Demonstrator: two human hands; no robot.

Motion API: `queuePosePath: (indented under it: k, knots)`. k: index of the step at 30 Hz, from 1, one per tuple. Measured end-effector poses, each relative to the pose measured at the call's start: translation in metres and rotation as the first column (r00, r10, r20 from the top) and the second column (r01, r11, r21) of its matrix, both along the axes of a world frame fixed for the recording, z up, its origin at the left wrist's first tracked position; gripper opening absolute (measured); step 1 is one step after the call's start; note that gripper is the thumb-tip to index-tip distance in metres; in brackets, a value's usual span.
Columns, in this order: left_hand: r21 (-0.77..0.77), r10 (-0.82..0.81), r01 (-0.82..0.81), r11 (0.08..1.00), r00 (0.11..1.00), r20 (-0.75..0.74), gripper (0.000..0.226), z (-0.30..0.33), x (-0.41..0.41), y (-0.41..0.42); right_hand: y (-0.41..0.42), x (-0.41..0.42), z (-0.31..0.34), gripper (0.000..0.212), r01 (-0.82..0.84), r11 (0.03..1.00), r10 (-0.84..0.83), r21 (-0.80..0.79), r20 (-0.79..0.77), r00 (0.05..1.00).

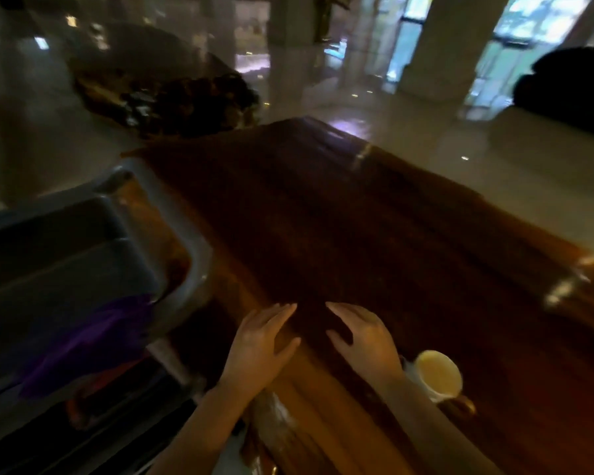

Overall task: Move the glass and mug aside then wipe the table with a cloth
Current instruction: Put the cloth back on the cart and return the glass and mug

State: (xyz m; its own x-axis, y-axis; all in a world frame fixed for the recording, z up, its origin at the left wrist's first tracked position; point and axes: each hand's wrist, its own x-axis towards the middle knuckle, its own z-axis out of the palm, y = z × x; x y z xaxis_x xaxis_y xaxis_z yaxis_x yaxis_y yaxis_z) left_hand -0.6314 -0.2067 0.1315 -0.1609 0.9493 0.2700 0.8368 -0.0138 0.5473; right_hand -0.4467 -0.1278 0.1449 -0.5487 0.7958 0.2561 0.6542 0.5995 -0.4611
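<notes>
While the whole view is blurring with motion, we are reaching both hands out over the dark wooden table (374, 234), near its closest edge. Our left hand (258, 347) is spreading open, fingers splayed and palm down, gripping nothing; our right hand (364, 341) is doing the same beside it, fingers loosely curled and empty, a narrow gap lying between the two. Whether the palms are touching the wood, we cannot tell. The cream mug (438, 377) is standing upright by the near edge, just right of our right wrist. A purple cloth (90, 341) is hanging on a grey cart (83, 255) off the table's left edge. No glass is clearly showing.
</notes>
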Motion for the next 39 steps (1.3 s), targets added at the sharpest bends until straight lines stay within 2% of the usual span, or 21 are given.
queuePosePath:
  k: [3,6,9,11,14,17,22,28,34,39]
  knots:
    - [-0.172,-0.096,0.122,0.978,0.983,0.153,0.063,-0.022,0.051,0.026,0.003,0.077,-0.013,0.049,0.245,0.969,-0.243,-0.038,0.051,0.969]
    - [-0.333,-0.131,0.240,0.912,0.939,0.318,0.077,-0.050,0.100,0.045,-0.002,0.147,-0.034,0.051,0.454,0.882,-0.450,-0.126,0.054,0.891]
    - [-0.437,-0.094,0.310,0.844,0.889,0.449,0.101,-0.079,0.139,0.053,-0.007,0.198,-0.059,0.057,0.568,0.796,-0.561,-0.210,0.098,0.822]
    - [-0.477,-0.071,0.348,0.807,0.859,0.507,0.112,-0.099,0.156,0.053,-0.007,0.217,-0.077,0.060,0.609,0.724,-0.602,-0.324,0.136,0.787]
    - [-0.491,-0.001,0.356,0.795,0.810,0.586,0.115,-0.121,0.171,0.051,-0.009,0.230,-0.100,0.053,0.607,0.606,-0.629,-0.514,0.158,0.761]
    - [-0.476,0.124,0.232,0.848,0.787,0.605,0.115,-0.133,0.183,0.052,-0.011,0.235,-0.114,0.040,0.599,0.557,-0.649,-0.576,0.148,0.746]
    - [-0.479,0.224,0.125,0.869,0.763,0.606,0.111,-0.143,0.198,0.063,-0.006,0.242,-0.120,0.023,0.574,0.583,-0.654,-0.575,0.088,0.752]
    - [-0.437,0.282,0.073,0.897,0.665,0.691,0.087,-0.147,0.222,0.078,-0.002,0.254,-0.127,0.021,0.526,0.625,-0.602,-0.577,0.072,0.795]
    - [-0.382,0.210,0.127,0.915,0.659,0.722,0.085,-0.135,0.243,0.081,-0.007,0.279,-0.113,0.018,0.481,0.659,-0.640,-0.578,-0.094,0.763]
    - [-0.337,0.089,0.249,0.908,0.671,0.736,0.088,-0.111,0.289,0.088,-0.021,0.337,-0.086,0.020,0.424,0.593,-0.738,-0.685,-0.250,0.627]
